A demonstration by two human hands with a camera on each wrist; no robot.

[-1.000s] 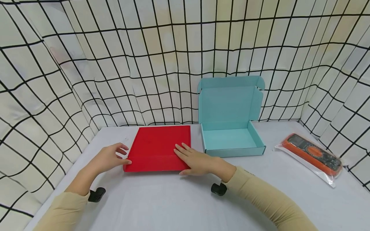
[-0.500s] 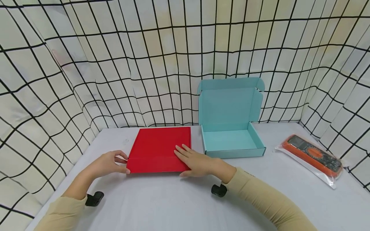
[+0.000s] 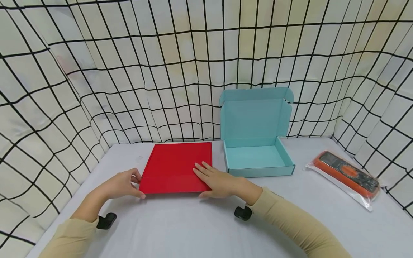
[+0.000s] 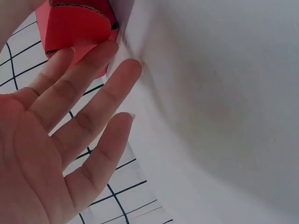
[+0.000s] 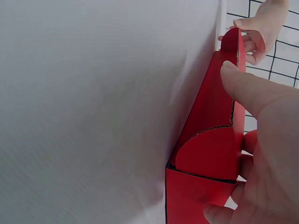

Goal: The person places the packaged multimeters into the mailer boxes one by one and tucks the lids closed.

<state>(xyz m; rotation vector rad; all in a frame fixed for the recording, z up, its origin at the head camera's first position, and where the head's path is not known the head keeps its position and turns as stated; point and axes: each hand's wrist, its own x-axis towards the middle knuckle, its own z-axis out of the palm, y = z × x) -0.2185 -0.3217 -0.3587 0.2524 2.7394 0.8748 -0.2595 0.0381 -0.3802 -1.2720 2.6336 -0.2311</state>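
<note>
Two hands meet on one flat red box (image 3: 176, 167) lying on the white table (image 3: 193, 229), left of centre and close to my side. At the far left, the grid-patterned cloth (image 3: 48, 107) rises as a backdrop around the table. My left hand (image 3: 120, 184) sits at the box's near left corner, fingers loosely curved, thumb tip against the front edge; the left wrist view shows the fingers (image 4: 88, 93) spread and fairly straight beside the red cardboard, not closed round it. The box's front flap (image 5: 210, 135) stands folded up along the near edge. My right hand (image 3: 217, 181) lies on the box's near right corner, fingers straight and flat on the lid, thumb (image 5: 247, 88) laid against the flap in the right wrist view. Just beside the red box to the right stands a light blue box (image 3: 258, 159), open, its lid upright against the cloth. Well apart, at the far right, an orange multimeter (image 3: 348, 173) lies in a clear plastic bag.
</note>
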